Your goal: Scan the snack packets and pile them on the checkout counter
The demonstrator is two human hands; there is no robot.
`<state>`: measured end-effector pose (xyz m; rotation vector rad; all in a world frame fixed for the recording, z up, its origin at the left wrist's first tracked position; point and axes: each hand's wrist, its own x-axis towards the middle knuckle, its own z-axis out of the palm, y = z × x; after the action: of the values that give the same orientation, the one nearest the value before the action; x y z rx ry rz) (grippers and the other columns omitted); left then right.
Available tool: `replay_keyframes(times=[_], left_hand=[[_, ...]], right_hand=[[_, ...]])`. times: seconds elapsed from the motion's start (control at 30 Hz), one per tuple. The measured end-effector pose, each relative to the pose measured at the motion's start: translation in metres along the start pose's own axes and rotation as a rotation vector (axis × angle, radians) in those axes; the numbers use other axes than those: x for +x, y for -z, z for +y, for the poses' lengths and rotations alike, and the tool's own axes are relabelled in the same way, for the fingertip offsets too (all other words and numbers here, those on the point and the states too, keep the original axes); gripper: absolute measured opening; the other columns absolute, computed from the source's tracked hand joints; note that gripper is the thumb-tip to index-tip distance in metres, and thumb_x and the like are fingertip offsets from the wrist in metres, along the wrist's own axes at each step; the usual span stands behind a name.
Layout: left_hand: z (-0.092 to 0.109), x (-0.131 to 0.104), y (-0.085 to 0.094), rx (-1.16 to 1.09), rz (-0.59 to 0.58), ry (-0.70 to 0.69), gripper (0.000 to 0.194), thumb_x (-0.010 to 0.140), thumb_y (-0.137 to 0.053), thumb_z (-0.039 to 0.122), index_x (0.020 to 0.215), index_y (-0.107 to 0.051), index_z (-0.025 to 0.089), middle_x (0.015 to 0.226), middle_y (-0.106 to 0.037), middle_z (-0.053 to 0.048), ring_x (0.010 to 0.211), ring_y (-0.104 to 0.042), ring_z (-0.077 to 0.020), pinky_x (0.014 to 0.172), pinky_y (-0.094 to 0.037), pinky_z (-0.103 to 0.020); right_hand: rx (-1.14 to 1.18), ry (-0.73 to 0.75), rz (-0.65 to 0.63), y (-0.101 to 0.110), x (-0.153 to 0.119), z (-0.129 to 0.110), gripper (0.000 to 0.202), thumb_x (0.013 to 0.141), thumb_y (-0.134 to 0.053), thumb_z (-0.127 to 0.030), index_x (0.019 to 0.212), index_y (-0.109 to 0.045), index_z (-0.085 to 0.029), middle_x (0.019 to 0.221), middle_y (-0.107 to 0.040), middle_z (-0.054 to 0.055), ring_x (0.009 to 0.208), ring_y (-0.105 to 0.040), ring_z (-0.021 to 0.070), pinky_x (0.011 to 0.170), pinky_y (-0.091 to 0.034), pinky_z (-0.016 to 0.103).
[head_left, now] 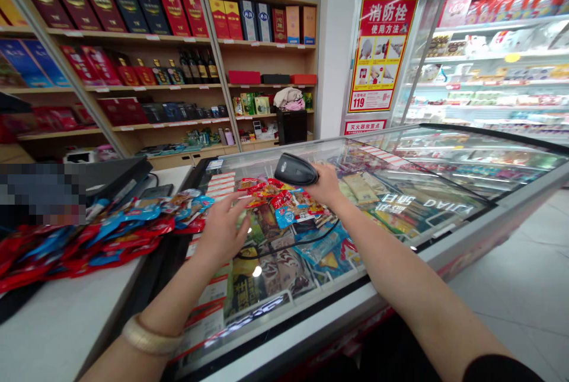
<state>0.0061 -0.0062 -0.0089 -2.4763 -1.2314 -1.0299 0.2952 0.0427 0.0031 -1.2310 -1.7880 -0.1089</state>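
Gripping scanner (294, 170) in right hand (328, 185), with left hand (220, 232) open by packets (293, 209) at twelve o'clock; cannot tell nine o'clock heap (106, 242) done or left.

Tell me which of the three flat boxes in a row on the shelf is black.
The middle flat box, between the red box and the orange-red box.

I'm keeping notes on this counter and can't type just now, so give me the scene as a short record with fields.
Right hand: grips a black handheld scanner above the freezer
Left hand: fingers spread beside the freezer-top packets; contact unclear
Freezer: glass top, packaged goods visible inside
Counter: at left, bearing a heap of red and blue packets
Cable: black, across the glass
Background: shelves of boxes and bottles; red and yellow poster
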Motion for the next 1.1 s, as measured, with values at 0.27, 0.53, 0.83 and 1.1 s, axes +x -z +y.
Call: replay_keyframes(times=[0.27,0.53,0.83,1.1], left_hand=[[0.036,-0.005,-0.042,-0.117,-0.5,-0.198,0.04,0.101,-0.048,0.038,0.136,-0.067,0.039,0.169,-0.031,-0.005,0.153,-0.033,-0.0359,0.118,-0.036,-0.06],[0.03,-0.007,-0.042,-0.015,-0.421,-0.163,0.045,0.1,-0.047,0.035,0.14,-0.062,0.02,0.158,-0.049,-0.015,0.139,-0.053,-0.0308,0.113,-0.045,-0.053],[0.008,0.004,-0.003,-0.13,0.191,0.025,0.016,0.083,-0.071,0.036,0.091,-0.072,0.022,0.103,-0.077,-0.008,0.102,-0.071,-0.0256,0.098,-0.054,-0.044],[0.003,0.002,0.006,-0.219,0.238,0.361,0.034,0.072,-0.077,0.042,0.097,-0.066,0.021,0.101,-0.069,-0.006,0.088,-0.067,-0.0214,0.065,-0.053,-0.029]], right_hand=[[-0.018,-0.003,-0.067,-0.002,-0.001,-0.002,0.025,0.073,-0.077,-0.037,0.092,-0.077,-0.022,0.087,-0.079,0.005,0.09,-0.071,0.0252,0.081,-0.039,0.031],[-0.026,-0.015,-0.072,-0.002,-0.001,-0.005,0.025,0.072,-0.077,-0.036,0.093,-0.077,-0.023,0.088,-0.08,0.006,0.091,-0.072,0.0262,0.081,-0.038,0.032],[-0.065,-0.049,-0.029,0.0,-0.001,-0.001,0.014,0.074,-0.073,-0.033,0.082,-0.073,-0.021,0.081,-0.078,0.005,0.086,-0.071,0.0257,0.079,-0.037,0.031],[-0.046,-0.053,-0.007,0.0,-0.001,-0.004,0.015,0.073,-0.074,-0.035,0.079,-0.072,-0.021,0.079,-0.077,0.005,0.084,-0.07,0.0262,0.077,-0.036,0.032]])
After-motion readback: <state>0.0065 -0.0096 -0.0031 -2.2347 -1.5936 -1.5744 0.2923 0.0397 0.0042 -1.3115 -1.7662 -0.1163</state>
